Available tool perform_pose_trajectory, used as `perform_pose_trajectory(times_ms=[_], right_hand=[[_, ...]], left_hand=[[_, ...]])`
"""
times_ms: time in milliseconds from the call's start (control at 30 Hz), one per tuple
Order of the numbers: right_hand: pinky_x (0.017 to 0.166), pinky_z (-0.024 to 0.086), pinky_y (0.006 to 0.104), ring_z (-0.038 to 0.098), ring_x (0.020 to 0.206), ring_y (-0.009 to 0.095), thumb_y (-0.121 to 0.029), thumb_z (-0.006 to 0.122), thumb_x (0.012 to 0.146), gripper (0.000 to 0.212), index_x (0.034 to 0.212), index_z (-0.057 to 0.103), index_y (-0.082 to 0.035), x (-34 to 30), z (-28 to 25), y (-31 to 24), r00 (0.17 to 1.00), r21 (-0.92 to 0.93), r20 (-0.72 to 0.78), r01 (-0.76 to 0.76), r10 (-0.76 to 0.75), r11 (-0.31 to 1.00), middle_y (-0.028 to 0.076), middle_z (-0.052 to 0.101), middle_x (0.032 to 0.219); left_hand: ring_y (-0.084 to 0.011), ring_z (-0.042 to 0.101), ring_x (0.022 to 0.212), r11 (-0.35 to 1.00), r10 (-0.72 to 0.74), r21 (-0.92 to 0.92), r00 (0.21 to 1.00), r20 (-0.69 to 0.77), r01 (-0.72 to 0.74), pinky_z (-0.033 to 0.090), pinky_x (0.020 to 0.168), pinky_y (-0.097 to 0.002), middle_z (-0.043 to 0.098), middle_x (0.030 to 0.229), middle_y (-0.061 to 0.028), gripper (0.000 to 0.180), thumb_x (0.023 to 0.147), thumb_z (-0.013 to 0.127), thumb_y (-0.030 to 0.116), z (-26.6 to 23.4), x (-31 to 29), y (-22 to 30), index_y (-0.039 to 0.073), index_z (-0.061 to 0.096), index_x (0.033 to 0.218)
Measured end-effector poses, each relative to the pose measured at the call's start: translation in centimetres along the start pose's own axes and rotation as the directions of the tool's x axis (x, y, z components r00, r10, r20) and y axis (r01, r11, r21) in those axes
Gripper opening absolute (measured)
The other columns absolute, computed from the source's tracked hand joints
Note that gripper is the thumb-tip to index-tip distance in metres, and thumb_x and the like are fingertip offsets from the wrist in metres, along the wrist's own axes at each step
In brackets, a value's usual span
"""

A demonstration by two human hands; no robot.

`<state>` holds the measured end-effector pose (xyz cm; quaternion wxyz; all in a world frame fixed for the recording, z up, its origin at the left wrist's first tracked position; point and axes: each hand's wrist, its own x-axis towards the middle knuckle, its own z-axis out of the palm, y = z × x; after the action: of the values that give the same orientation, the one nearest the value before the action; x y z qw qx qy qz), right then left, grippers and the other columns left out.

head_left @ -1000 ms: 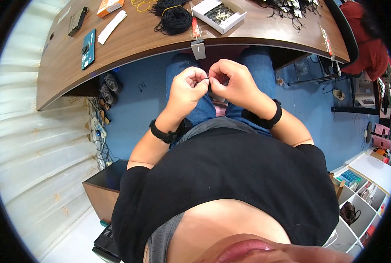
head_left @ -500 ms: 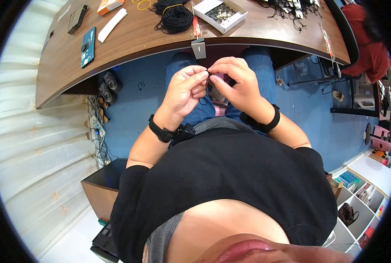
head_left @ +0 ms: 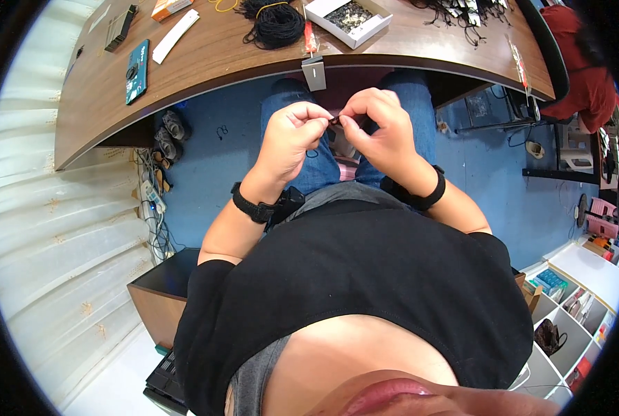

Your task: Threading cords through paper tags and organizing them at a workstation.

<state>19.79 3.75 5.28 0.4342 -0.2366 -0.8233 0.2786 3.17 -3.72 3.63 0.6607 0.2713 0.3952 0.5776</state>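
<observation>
In front of one brown table (head_left: 212, 59), one left hand (head_left: 290, 139) and one right hand (head_left: 384, 130) are pinching one small black thing (head_left: 335, 120).

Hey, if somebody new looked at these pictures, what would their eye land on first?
Probably the left hand and right hand near the middle, pinching a small dark item between them above the blue jeans. Next might come the bundle of black cord on the brown desk, just left of an open white box holding small pieces.
</observation>
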Motion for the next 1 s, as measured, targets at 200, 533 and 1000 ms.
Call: perform_pose_trajectory(times_ms=[200,533,1000], right_hand=[[0.068,0.039,0.0316,0.057,0.069,0.02,-0.007,0.07,0.069,0.01,0.075,0.062,-0.007,-0.1,-0.6,0.0,0.998,0.07,0.011,-0.064,0.064,0.995,0.004,0.06,0.075],[0.066,0.044,0.0221,0.055,0.073,0.008,-0.007,0.065,0.082,0.006,0.085,0.062,-0.003,-1.1,-0.6,1.3,0.782,0.668,0.361,-0.597,0.507,0.444,0.0,0.061,0.082],[0.075,0.039,0.0337,0.058,0.081,0.021,-0.012,0.073,0.068,0.022,0.088,0.064,-0.009,1.2,-1.0,1.0,0.97,0.016,0.177,0.165,-0.165,0.986,0.003,0.061,0.083]], left_hand=[[-0.0027,0.048,0.06,0.958,0.181,0.242,0.98,-0.085,-0.156,0.036,0.054,-0.0161,0.062,0.077,0.0002,0.011,0.083,0.063,0.004,1.6,-0.3,0.2,-0.002,0.064,0.092],[-0.001,0.05,0.064,0.854,0.29,0.468,0.955,-0.068,-0.226,0.039,0.058,-0.0156,0.061,0.074,0.0022,0.011,0.084,0.064,0.004,1.6,-0.5,0.1,-0.003,0.066,0.092],[-0.0028,0.051,0.065,0.992,0.009,0.129,0.999,0.038,-0.013,0.041,0.058,-0.0172,0.062,0.079,-0.0011,0.01,0.084,0.064,0.005,-0.1,0.0,0.7,-0.001,0.064,0.092]])
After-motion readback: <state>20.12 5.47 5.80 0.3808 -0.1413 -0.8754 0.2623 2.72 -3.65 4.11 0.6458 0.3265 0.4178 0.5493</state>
